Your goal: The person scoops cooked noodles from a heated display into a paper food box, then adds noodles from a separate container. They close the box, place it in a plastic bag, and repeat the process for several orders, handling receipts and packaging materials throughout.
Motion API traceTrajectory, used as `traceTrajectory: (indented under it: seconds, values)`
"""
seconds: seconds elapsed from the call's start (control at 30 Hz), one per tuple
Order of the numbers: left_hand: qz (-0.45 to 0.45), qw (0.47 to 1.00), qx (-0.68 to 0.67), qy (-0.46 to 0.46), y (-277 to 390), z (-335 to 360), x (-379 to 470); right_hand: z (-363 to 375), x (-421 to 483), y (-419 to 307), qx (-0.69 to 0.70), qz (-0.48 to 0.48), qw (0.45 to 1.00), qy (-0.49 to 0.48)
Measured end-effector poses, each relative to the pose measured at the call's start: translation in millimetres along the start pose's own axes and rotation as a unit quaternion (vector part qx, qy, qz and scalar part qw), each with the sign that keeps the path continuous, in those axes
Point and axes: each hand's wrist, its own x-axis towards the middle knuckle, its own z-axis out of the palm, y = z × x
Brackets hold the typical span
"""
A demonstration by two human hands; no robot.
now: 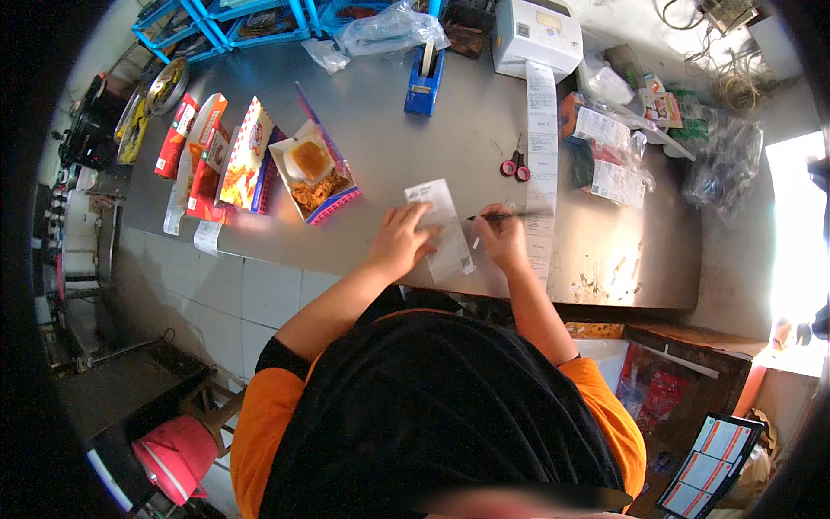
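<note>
A white printed paper slip (447, 224) lies on the steel table near its front edge. My left hand (401, 241) rests over the slip's left side with its fingers spread. Just right of the slip, my right hand (502, 237) is closed on a dark pen (483, 217). Left of my hands stands an open meal box (316, 175) with fried chicken (319, 193) and wrapped rice with a brown topping (309, 161). Further left, a closed printed box (248, 159) stands beside red food cartons (211, 175).
A label printer (538, 39) feeds a long paper strip (542, 130) down the table. Pink-handled scissors (515, 168) lie beside it. A blue tape dispenser (425, 84) stands at the back; wrapped packages (606, 149) and clear plastic bags (723, 162) lie at the right.
</note>
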Motion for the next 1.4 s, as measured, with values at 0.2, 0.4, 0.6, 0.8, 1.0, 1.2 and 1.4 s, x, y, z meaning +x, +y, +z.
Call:
traceTrajectory:
  seconds: [0.2,0.4,0.6,0.8,1.0,1.2,1.4]
  values:
    - [0.029,0.998,-0.052,-0.023,-14,4,37,15,-19,9,-0.028,-0.094,0.994,-0.045]
    - [0.022,0.998,-0.036,-0.051,-17,2,37,10,-4,4,-0.071,-0.164,0.978,-0.104]
    - [0.014,0.997,-0.042,-0.058,-15,-2,43,4,27,8,-0.055,-0.178,0.982,-0.006]
    - [0.008,0.997,-0.031,-0.076,-17,-5,39,-7,17,16,-0.057,-0.091,0.984,-0.138]
    - [0.035,0.994,-0.099,-0.019,-18,-8,41,-2,21,-19,-0.098,0.050,0.984,-0.141]
    - [0.039,0.959,-0.218,0.175,-58,-91,-1,44,33,-93,-0.395,0.097,0.895,-0.185]
    - [-0.203,0.944,-0.067,0.252,-187,-163,23,177,33,-122,-0.067,-0.152,0.986,-0.013]
